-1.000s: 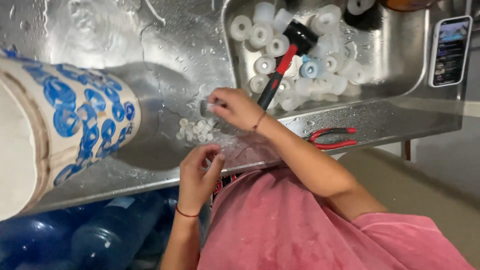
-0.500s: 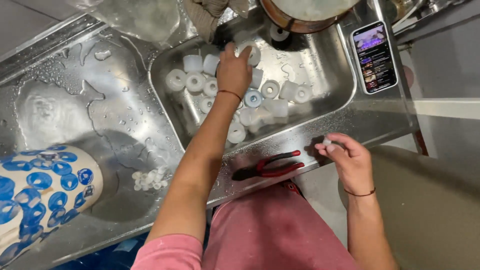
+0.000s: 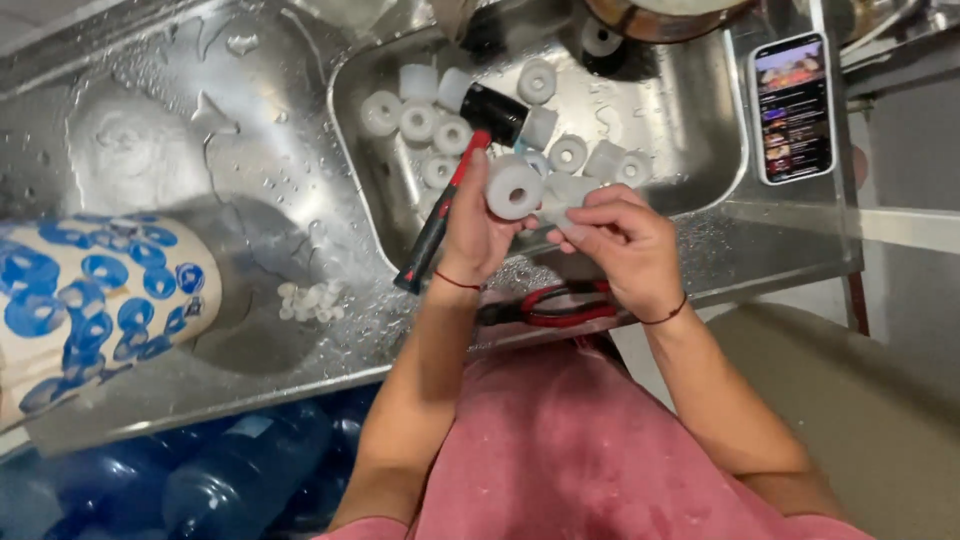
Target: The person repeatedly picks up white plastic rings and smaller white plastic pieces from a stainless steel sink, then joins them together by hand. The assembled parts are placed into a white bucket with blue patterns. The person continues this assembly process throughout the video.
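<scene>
Over the steel sink basin [image 3: 720,150], holding white plastic caps [image 3: 420,120] and a black mallet [image 3: 470,150], left hand [image 3: 478,235] grips a white cap [image 3: 514,188]; right hand [image 3: 625,245] pinches something too hidden to identify.

The sink [image 3: 720,150] in front of my hands is crowded with white caps [image 3: 418,121] and a hammer [image 3: 455,180]. Left, the wet draining board [image 3: 150,150] is open until the patterned bag [image 3: 95,300].

White ring [image 3: 514,188]; black-headed mallet [image 3: 495,112] — red-and-black handle; red pliers [image 3: 560,305]; white sack [image 3: 95,300] — blue ring pattern; pink shirt [image 3: 560,440].
</scene>
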